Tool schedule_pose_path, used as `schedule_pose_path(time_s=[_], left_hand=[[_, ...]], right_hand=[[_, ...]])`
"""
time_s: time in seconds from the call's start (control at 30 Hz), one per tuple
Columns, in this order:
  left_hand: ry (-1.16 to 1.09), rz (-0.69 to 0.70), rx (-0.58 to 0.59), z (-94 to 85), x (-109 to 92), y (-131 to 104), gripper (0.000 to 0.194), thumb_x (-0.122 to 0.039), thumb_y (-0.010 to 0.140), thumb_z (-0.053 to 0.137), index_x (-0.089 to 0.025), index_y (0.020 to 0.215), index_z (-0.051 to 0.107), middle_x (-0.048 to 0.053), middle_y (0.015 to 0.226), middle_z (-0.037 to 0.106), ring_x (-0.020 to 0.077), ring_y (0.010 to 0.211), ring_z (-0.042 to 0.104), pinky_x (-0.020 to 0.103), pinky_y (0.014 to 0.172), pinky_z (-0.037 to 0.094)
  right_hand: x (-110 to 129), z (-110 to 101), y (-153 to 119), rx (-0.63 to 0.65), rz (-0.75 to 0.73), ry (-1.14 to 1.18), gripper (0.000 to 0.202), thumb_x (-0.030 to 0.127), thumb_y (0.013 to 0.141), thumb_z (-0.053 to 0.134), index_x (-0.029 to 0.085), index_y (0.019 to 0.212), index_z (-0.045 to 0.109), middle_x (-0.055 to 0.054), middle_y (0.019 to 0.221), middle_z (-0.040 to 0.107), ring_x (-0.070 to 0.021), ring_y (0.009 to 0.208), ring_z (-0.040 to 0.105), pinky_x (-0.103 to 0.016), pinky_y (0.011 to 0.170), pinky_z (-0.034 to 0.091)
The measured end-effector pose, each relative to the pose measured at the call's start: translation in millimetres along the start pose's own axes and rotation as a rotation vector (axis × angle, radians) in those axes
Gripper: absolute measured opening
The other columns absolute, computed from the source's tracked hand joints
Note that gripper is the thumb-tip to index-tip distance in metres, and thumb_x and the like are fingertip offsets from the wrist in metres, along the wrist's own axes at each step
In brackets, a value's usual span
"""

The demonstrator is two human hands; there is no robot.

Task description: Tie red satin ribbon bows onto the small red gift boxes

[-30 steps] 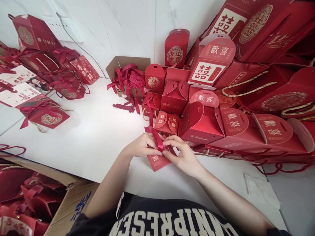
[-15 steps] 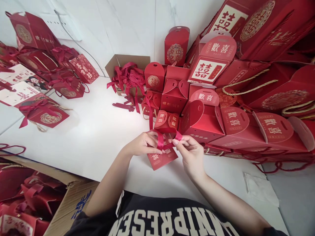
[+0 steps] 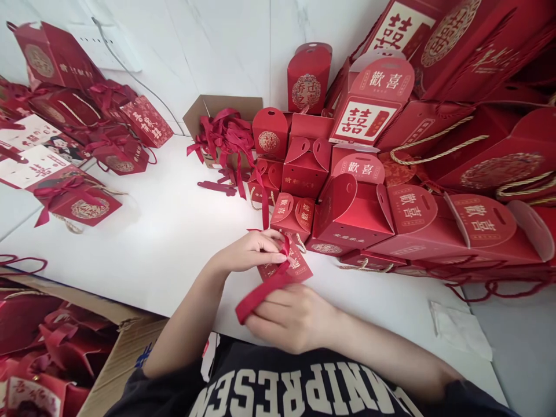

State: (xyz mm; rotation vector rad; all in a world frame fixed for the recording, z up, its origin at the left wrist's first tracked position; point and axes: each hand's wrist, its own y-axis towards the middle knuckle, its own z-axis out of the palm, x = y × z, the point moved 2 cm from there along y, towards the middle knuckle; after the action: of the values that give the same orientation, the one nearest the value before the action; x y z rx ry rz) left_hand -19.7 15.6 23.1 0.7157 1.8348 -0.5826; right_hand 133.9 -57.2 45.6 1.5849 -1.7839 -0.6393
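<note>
Both hands (image 3: 254, 250) (image 3: 293, 318) on ribbon (image 3: 262, 296) over box (image 3: 301, 270)

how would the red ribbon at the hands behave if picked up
The ribbon is probably floppy, since it bends beside the right hand and similar ribbons droop over the edge of the carton. It is likely light too, being a thin, narrow strip.

White table (image 3: 174, 255) bears red boxes (image 3: 358, 223), 1 carton (image 3: 247, 106), apparently tissue (image 3: 460, 330).
</note>
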Motion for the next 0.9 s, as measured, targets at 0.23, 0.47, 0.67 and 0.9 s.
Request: schedule_pose_path(time_s=[0.23,0.47,0.67,0.9], left_hand=[[0.07,-0.047,0.0,0.6,-9.4,4.0,0.05,-0.037,0.086,0.065,-0.017,0.046,0.042,-0.001,0.047,0.04,0.0182,0.085,0.05,0.035,0.106,0.037],[0.106,-0.051,-0.035,0.4,-5.0,1.6,0.038,-0.02,0.077,0.063,-0.017,0.048,0.04,-0.003,0.05,0.036,0.0148,0.073,0.046,0.031,0.082,0.047],[0.046,-0.161,-0.095,2.6,2.4,-0.7,0.03,-0.024,0.075,0.067,-0.013,0.053,0.05,-0.006,0.052,0.038,0.0067,0.052,0.034,0.023,0.048,0.03],[0.067,-0.108,-0.066,0.4,1.3,1.5,0.038,-0.021,0.075,0.07,-0.014,0.044,0.048,-0.005,0.047,0.037,0.0091,0.056,0.038,0.023,0.051,0.035]], right_hand=[[-4.8,55.8,4.4,0.476,0.01,-0.186,0.02,0.002,0.09,0.045,0.014,0.081,0.059,-0.005,0.071,0.061,-0.0191,0.064,0.058,-0.029,0.044,0.034],[-31.9,6.1,18.9,0.364,0.218,0.129,0.019,0.03,0.101,0.049,0.017,0.105,0.062,-0.007,0.102,0.064,-0.0177,0.09,0.06,-0.03,0.076,0.051],[-70.1,-26.2,3.6,0.347,0.461,-0.024,0.026,0.031,0.102,0.045,0.012,0.11,0.061,-0.016,0.128,0.056,-0.0287,0.122,0.051,-0.046,0.104,0.046],[-82.6,-23.4,-0.3,0.381,0.382,0.042,0.019,0.032,0.096,0.057,0.015,0.101,0.064,-0.016,0.137,0.052,-0.031,0.134,0.043,-0.051,0.11,0.042]])
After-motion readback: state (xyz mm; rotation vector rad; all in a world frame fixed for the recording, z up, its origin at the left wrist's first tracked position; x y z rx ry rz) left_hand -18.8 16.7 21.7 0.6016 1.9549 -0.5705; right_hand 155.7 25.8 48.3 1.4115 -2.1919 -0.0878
